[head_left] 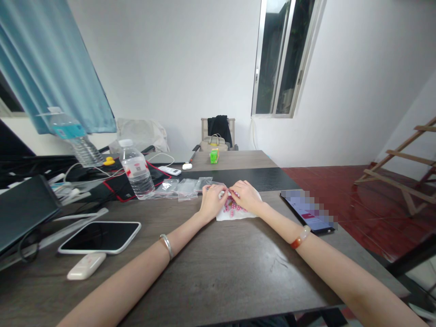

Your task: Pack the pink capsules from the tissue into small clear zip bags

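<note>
Pink beads (233, 208) lie on a white sheet of tissue (223, 217) on the table. Over the sheet's left edge is my left hand (213, 200), its thumb and fingers pinched together. My right hand (245, 196) rests over the right part of the sheet, thumb and forefinger pinched close to the left fingertips. The fingertips nearly meet above the beads. Whatever is between them is too small to make out. Clear plastic bags (188, 188) lie just left of my left hand.
On the left are two water bottles (136, 172), a white-edged phone (100, 237), a white case (86, 266) and a dark laptop (25, 211). A lit phone (306, 212) lies at the right table edge. A green box (214, 156) stands farther back, before a chair.
</note>
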`<act>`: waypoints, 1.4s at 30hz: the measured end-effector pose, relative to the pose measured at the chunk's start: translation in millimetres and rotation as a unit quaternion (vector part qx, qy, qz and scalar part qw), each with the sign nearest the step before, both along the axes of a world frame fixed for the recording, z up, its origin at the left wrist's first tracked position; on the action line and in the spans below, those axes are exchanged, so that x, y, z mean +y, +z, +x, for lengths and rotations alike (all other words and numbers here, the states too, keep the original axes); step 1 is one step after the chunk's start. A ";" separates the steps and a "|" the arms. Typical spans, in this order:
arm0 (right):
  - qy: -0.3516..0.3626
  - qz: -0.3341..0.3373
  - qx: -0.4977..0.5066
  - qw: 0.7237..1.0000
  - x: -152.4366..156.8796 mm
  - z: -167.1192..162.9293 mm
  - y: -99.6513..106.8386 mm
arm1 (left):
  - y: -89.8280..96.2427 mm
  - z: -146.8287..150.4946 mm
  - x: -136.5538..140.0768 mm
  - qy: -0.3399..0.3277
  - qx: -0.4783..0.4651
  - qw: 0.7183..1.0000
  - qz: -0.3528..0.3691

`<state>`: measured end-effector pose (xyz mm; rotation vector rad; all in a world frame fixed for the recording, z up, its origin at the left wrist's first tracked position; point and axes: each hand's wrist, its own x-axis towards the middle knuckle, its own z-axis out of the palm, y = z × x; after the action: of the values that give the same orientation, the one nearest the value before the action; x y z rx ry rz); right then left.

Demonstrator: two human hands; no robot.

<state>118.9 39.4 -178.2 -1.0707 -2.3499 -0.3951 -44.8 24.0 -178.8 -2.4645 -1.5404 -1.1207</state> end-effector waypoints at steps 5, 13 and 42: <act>-0.017 0.019 -0.023 0.999 -8.3 -5.0 4.5 | 4.7 1.3 -3.6 -0.001 0.001 1.000 0.003; -0.059 0.024 -0.030 0.997 -17.1 -16.4 6.2 | 4.6 1.5 -2.5 0.012 -0.006 0.999 0.035; -0.064 0.072 -0.044 0.994 -16.4 -14.9 3.3 | 4.1 3.2 -3.8 0.012 0.012 1.000 0.026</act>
<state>104.0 22.9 -174.8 -1.1602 -2.2945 -0.6615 -41.7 20.2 -174.8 -2.4097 -1.5111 -1.1083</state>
